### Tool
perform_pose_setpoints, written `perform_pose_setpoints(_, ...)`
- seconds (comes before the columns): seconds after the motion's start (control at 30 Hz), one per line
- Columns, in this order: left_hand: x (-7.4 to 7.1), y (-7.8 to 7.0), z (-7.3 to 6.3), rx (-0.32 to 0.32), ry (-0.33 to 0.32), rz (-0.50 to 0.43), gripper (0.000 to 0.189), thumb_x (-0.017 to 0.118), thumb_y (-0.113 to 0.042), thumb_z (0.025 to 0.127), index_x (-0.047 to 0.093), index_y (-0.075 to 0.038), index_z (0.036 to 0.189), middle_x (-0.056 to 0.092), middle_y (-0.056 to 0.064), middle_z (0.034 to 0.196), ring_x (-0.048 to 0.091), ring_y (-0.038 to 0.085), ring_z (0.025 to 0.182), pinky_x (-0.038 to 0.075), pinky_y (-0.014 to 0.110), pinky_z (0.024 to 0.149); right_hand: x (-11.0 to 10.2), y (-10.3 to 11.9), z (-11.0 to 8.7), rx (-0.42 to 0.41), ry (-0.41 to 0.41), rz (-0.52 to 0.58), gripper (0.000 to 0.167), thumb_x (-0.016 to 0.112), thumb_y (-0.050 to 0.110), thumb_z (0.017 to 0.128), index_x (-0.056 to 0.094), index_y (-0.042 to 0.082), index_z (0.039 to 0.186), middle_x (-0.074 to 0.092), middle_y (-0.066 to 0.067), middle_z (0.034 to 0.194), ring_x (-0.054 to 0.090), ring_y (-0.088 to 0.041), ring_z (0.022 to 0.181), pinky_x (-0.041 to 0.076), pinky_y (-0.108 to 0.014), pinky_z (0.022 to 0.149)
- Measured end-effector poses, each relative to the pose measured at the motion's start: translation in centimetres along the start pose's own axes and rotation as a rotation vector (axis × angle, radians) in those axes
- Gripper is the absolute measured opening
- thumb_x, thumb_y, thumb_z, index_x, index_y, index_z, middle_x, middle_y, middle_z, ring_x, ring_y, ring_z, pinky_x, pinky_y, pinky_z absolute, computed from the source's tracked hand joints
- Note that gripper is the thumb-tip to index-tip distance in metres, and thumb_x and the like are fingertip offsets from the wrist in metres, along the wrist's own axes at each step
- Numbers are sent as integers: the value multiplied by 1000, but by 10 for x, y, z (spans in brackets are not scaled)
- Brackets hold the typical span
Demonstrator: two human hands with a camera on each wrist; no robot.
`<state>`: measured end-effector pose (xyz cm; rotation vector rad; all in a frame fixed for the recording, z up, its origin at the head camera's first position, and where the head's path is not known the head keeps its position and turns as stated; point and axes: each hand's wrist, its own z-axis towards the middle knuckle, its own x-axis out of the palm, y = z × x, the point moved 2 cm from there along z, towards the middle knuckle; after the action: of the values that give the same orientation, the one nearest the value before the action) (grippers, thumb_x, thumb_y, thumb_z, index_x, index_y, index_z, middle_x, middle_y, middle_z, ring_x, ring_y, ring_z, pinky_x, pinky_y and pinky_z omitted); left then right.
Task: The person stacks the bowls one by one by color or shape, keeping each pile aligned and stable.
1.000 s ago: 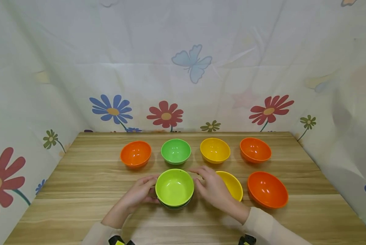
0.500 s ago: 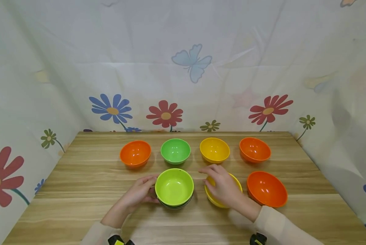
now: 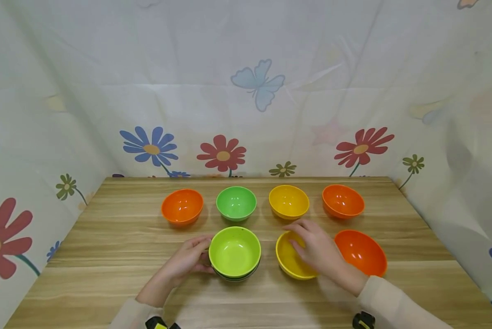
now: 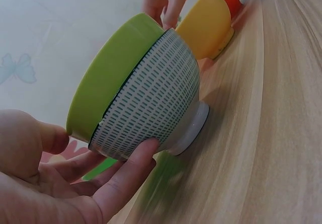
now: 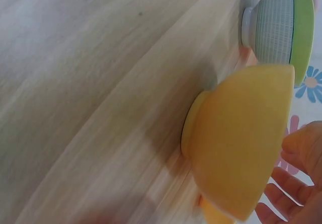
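A lime green bowl [image 3: 235, 252] sits nested in a white bowl with green dashes [image 4: 151, 93] on the table. My left hand [image 3: 190, 257] holds this stack from its left side, thumb at the green rim and fingers against the patterned wall. To the right stands a larger yellow bowl [image 3: 291, 260], upright on its foot. My right hand [image 3: 318, 249] is over the right side of that bowl, covering part of its rim. In the right wrist view, the thumb and loosely bent fingers [image 5: 289, 186] are right by the rim.
A back row has an orange bowl [image 3: 182, 207], a green bowl [image 3: 236, 204], a yellow bowl [image 3: 289, 202] and another orange bowl [image 3: 343, 201]. A larger orange bowl [image 3: 363, 253] stands just right of my right hand. A flower-printed cloth [image 3: 188, 100] hangs behind the table [image 3: 126, 228].
My right hand has moved right, from beside the green bowl's rim to over the front yellow bowl. The left hand and the bowls have stayed in place.
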<state>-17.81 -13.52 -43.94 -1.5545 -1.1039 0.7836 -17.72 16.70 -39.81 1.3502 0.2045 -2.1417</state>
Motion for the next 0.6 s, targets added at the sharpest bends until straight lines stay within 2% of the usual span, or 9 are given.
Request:
perform_pose_setpoints(0.33, 1, 0, -1, -3, -6, 7, 46, 37, -22, 98, 38, 6, 135, 57, 17, 114, 62, 18, 82, 56, 38, 71, -11, -11, -6, 84, 74, -33, 35, 76, 9, 73, 66, 14, 106, 59, -6, 105, 56, -23, 95, 54, -39, 76)
perform_pose_setpoints(0.6, 0, 1, -1, -4, -9, 2, 46, 37, -22, 98, 38, 6, 135, 57, 17, 114, 62, 19, 81, 56, 38, 70, -16, -15, -4, 109, 141, -23, 39, 77, 8, 72, 65, 13, 108, 60, -6, 105, 57, -23, 93, 55, -39, 75)
